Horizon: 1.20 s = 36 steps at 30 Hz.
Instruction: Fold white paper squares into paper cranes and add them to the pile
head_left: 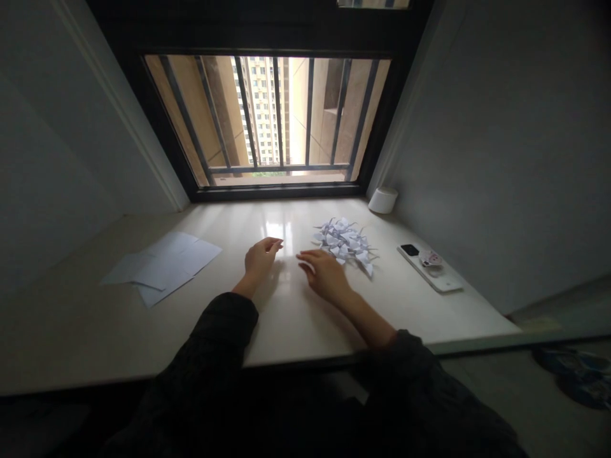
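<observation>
My left hand (259, 259) rests on the pale glossy sill-desk (296, 318), fingers curled with the fingertips pinched toward the thumb; what is between them is too small to make out. My right hand (323, 272) lies a little to its right, fingers extended leftward and slightly bent, with a small white bit of paper under the fingertips. Just beyond the right hand sits a pile of several folded white paper cranes (345, 244). Loose white paper sheets (162, 265) lie to the left of my left hand.
A white phone (429, 268) with a small sticker-like charm lies at the right. A white round container (382, 200) stands in the far right corner by the barred window (277, 121). Walls close in on both sides. Dark slippers (573, 375) lie on the floor.
</observation>
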Tool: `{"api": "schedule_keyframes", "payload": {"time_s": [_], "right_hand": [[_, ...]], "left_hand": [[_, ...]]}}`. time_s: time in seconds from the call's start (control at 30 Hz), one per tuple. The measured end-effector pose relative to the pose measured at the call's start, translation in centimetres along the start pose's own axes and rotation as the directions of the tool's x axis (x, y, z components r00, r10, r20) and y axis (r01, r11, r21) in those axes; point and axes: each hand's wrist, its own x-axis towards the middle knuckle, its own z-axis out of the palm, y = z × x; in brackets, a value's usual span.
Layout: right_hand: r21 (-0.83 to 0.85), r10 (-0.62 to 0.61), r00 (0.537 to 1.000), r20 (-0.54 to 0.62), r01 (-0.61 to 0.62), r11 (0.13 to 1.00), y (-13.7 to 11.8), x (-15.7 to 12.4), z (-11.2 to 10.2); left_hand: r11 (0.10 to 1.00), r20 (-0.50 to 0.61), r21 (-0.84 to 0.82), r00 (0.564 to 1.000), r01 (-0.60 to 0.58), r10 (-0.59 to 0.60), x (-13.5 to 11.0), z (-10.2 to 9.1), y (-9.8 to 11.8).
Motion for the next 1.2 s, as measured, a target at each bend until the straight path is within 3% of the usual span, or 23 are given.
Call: {"api": "schedule_keyframes", "payload": {"time_s": [0.07,0.17,0.33,0.43,0.5,0.57,0.67,0.73,0.77,0.97,1.07,1.2], "right_hand": [[-0.096,-0.079,0.993,0.083,0.086,0.992,-1.6,-0.9,3.6],[-0.140,-0.123,0.982,0.144,0.143,0.980,-2.4,-1.5,6.0],[-0.151,-0.142,0.981,0.131,0.161,0.975,-2.5,-1.4,5.9],[-0.113,-0.126,0.989,0.081,0.135,0.984,-1.8,-1.8,4.4],[-0.143,-0.031,0.998,-0.063,0.021,0.989,-0.2,-3.1,2.4],[-0.191,0.135,0.953,-0.272,-0.191,0.963,2.5,-5.6,-0.1],[-0.290,0.403,0.787,-0.467,-0.567,0.771,7.9,-10.2,-3.4],[-0.353,0.534,0.690,-0.488,-0.716,0.602,11.5,-12.4,-4.9],[-0.382,0.585,0.667,-0.462,-0.744,0.547,13.0,-13.0,-5.4],[-0.501,0.710,0.646,-0.278,-0.729,0.467,18.7,-11.2,-7.1],[-0.489,0.701,0.678,-0.221,-0.699,0.522,20.2,-9.8,-7.4],[-0.331,0.606,0.719,-0.340,-0.695,0.639,21.7,-9.3,-7.6]], "left_hand": [[0.992,-0.004,0.124,1.000,-0.029,0.029,-0.4,0.0,0.0],[0.967,0.046,0.250,0.998,-0.056,0.046,-0.8,0.4,0.0],[0.943,0.142,0.313,0.987,-0.116,0.074,-1.0,0.8,-0.1],[0.935,0.147,0.329,0.985,-0.131,0.087,-1.0,0.5,0.0],[0.931,0.136,0.348,0.989,-0.108,0.064,-0.9,0.2,0.1],[0.916,0.096,0.394,0.995,-0.072,0.037,-0.8,-0.1,0.4],[0.898,0.072,0.434,0.996,-0.077,0.050,-0.5,-0.4,0.7],[0.906,0.074,0.416,0.996,-0.073,0.046,-0.4,-0.4,0.9],[0.909,0.071,0.409,0.996,-0.076,0.051,-0.3,-0.5,0.9],[0.904,0.093,0.419,0.995,-0.078,0.043,0.0,-0.3,0.7],[0.904,0.110,0.419,0.993,-0.087,0.044,0.3,-0.2,0.4],[0.895,0.142,0.433,0.989,-0.108,0.051,0.4,-0.1,0.2]]}}
